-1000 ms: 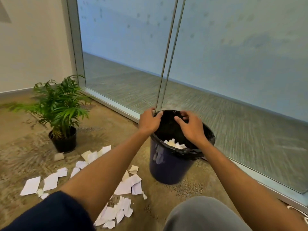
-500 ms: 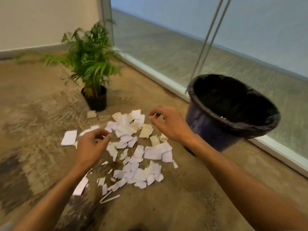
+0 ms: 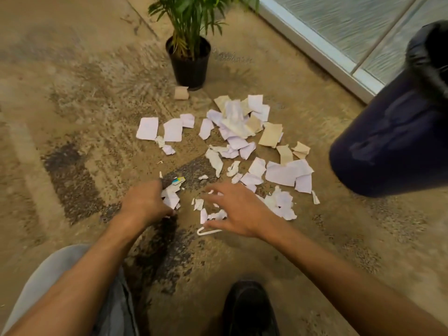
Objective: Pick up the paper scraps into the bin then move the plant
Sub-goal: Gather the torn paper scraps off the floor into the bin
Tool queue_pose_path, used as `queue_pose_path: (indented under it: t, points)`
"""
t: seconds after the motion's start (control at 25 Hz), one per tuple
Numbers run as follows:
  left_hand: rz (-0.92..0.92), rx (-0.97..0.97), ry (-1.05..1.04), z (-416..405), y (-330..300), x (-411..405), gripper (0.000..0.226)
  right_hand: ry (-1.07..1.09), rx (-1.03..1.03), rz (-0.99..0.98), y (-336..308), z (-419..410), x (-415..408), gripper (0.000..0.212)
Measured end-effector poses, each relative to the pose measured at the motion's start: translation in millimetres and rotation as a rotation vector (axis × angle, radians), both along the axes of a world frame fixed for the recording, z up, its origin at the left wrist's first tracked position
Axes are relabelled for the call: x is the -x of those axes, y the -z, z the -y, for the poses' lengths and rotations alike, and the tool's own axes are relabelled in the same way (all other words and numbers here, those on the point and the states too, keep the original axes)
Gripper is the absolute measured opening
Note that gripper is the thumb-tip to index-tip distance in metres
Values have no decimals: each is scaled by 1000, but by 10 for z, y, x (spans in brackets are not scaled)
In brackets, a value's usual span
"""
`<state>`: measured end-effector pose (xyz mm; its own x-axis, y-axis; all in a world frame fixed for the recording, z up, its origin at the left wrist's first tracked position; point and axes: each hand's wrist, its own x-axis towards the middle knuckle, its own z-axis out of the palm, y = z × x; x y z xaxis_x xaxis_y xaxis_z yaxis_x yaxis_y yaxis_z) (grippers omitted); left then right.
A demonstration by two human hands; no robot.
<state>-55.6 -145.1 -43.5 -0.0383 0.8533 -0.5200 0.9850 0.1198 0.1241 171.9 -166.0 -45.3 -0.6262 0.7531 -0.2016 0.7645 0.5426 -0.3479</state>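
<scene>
White and tan paper scraps [image 3: 242,132] lie scattered on the carpet in front of me. My left hand [image 3: 145,202] is low at the near edge of the pile, fingers curled round a few white scraps [image 3: 171,197]. To its right, my right hand [image 3: 240,209] hovers with fingers spread over small scraps [image 3: 213,215], fingertips touching them. The dark blue bin [image 3: 392,141] with a black liner [image 3: 429,57] stands at the right edge, cut off by the frame. The green plant in its black pot [image 3: 189,64] stands behind the pile.
A glass wall with a pale floor frame [image 3: 315,49] runs along the back right. One tan scrap [image 3: 181,92] lies against the pot. A thin bent white strip [image 3: 208,231] lies by my right thumb. My black shoe [image 3: 247,309] and grey trouser knee [image 3: 48,287] are below.
Both hands left the bin rim and came down to the near edge of the scrap pile. My view dropped toward the floor. The left hand closed on some scraps.
</scene>
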Motion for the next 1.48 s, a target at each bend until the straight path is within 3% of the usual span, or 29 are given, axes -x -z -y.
queue_pose_path:
  t: [0.08,0.2,0.4,0.6,0.68,0.8,0.92,1.04,1.12,1.2,1.32,1.48]
  points:
    - [42,-57,13,-15,55,-40,65,-152,-58,104,113,52,118,68]
    - [92,-125,59,-32,91,-106,58,-205,-78,173,227,51,166,62]
    - [84,-226,43,-79,129,-176,15,-185,-147,2,292,16,150,27]
    - [98,-290,12,-107,145,-189,11,-150,-130,-109,313,55,144,22]
    - [112,-316,-23,-123,120,-183,13,56,-3,-255,271,51,108,22]
    - [181,-368,-50,-145,64,-163,8,582,186,-592,201,-22,-53,17]
    - [474,-274,-180,-164,-15,-188,15,846,266,-751,218,-112,-235,13]
    - [818,-142,-411,-198,-40,-179,18,866,254,-611,292,-118,-297,15]
    - [919,-106,-486,-206,-42,-128,19,767,130,-444,334,-71,-302,19]
    - [824,-116,-420,-204,-16,-100,19,589,-36,-265,351,-21,-293,24]
    - [527,-174,-215,-174,25,-119,22,379,-223,-21,313,4,-288,35]
    - [566,-109,-228,-220,14,-46,22,254,-380,211,262,103,-277,55]
